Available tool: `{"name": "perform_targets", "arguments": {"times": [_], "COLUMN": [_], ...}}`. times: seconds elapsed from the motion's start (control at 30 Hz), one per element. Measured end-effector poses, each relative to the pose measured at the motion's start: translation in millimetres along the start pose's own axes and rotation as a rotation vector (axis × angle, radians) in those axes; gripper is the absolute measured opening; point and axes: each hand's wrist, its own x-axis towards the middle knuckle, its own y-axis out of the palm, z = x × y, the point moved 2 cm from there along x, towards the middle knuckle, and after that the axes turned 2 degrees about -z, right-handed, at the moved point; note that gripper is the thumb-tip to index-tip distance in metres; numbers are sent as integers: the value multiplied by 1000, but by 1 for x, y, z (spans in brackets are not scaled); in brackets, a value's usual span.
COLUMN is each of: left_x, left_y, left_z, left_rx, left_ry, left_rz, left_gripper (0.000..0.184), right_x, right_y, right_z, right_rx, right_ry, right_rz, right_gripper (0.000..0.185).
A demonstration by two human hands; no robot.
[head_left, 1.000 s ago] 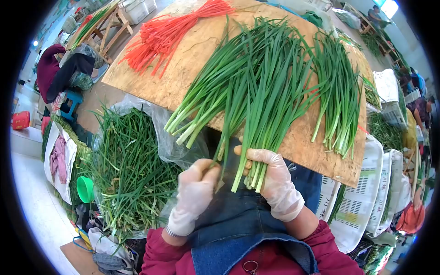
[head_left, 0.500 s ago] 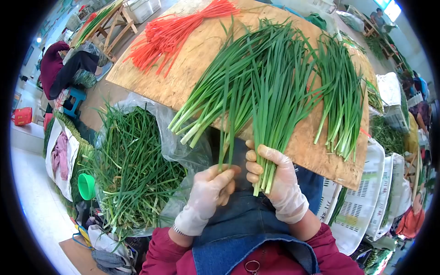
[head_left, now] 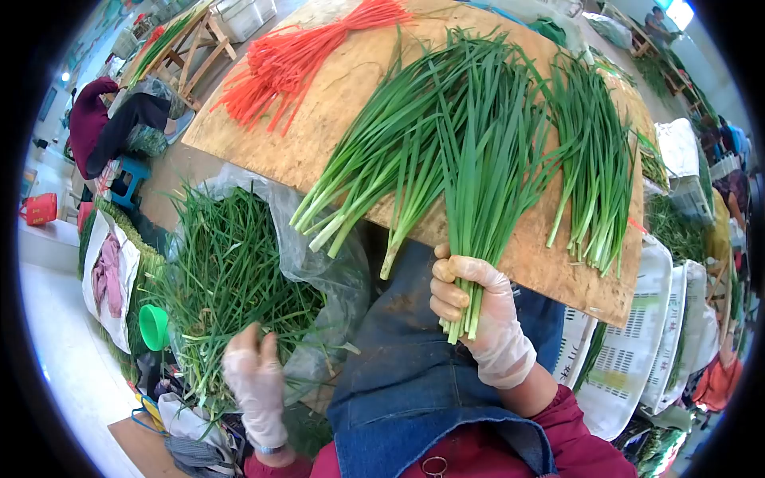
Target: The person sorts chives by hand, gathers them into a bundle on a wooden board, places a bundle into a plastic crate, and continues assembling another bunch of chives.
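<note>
My right hand (head_left: 484,319), in a thin translucent glove, is closed round the pale stem ends of a bunch of long green leaves (head_left: 486,175) lying over the board's near edge. Left of that bunch, more green stalks (head_left: 382,151) rest loose on the wooden board (head_left: 263,155). A separate bunch (head_left: 590,167) lies to the right. My left hand (head_left: 256,382), also gloved, is over the near side of a heap of green leaves (head_left: 231,279) in a clear plastic bag (head_left: 307,255). Its fingers are apart, and I make out nothing held in them.
Red strips (head_left: 279,68) are spread on the board's far left. White crates (head_left: 629,342) stand at the right. A green cup (head_left: 154,327) is beside the heap. A person (head_left: 100,127) sits at the far left near a blue stool (head_left: 130,179).
My left hand has moved from beside the right hand, where it held a thin stalk, down left to the heap, its fingers now apart. My right hand still grips the bunch.
</note>
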Motion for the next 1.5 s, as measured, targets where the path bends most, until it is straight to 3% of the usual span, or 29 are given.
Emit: {"name": "perform_targets", "arguments": {"times": [0.07,0.13,0.2,0.3,0.43,0.53,0.63,0.83,0.9,0.97,1.03,1.1,1.13,1.23,1.3,1.37,1.43,1.5], "left_x": [22,43,71,86,68,57,49,46,50,51,49,44,45,27,17,25,37,48], "left_y": [1,25,44,61,56,44,49,7,-7,-15,-22,-19,-16,5,18,11,19,31], "left_z": [-60,-98,-126,-139,-142,-155,-156,-130,-107,-74,-41,3,15,-2,-40,-97,-128,-147], "left_rx": [-421,-789,-876,-1192,-1356,-1450,-1452,-1478,-1518,-1376,-1224,-935,-497,-148,-549,-836,-1060,-1108], "left_ry": [113,-67,-196,-416,-521,-485,-447,-346,-265,-161,-203,-438,-336,-160,-81,-346,-480,-416], "left_rz": [61,243,416,724,714,739,568,555,356,40,-257,-391,-355,-68,103,522,771,878], "left_gripper": [17,22,31,21,14,10,8,11,17,12,12,12,12,16,19,19,19,18], "right_x": [0,-1,-1,1,1,8,10,9,10,11,10,7,6,7,6,5,4,3], "right_y": [1,1,-1,-3,7,7,8,6,2,1,4,8,10,9,11,14,16,11], "right_z": [0,-1,-1,-3,-6,-11,-10,-5,-3,-2,-3,-4,-5,-8,-10,-12,-15,-17], "right_rx": [-11,-19,-30,-116,-468,-374,-337,-332,-293,-261,-199,-327,-394,-486,-515,-532,-533,-509], "right_ry": [-2,-7,-17,-62,-140,-168,-113,-19,14,10,13,-66,-106,-201,-227,-244,-262,-272], "right_rz": [-15,-31,-50,-156,-405,-327,-313,-273,-240,-237,-255,-300,-320,-334,-356,-355,-339,-382], "right_gripper": [22,22,22,23,23,16,19,27,27,26,22,20,19,17,16,14,12,9]}}
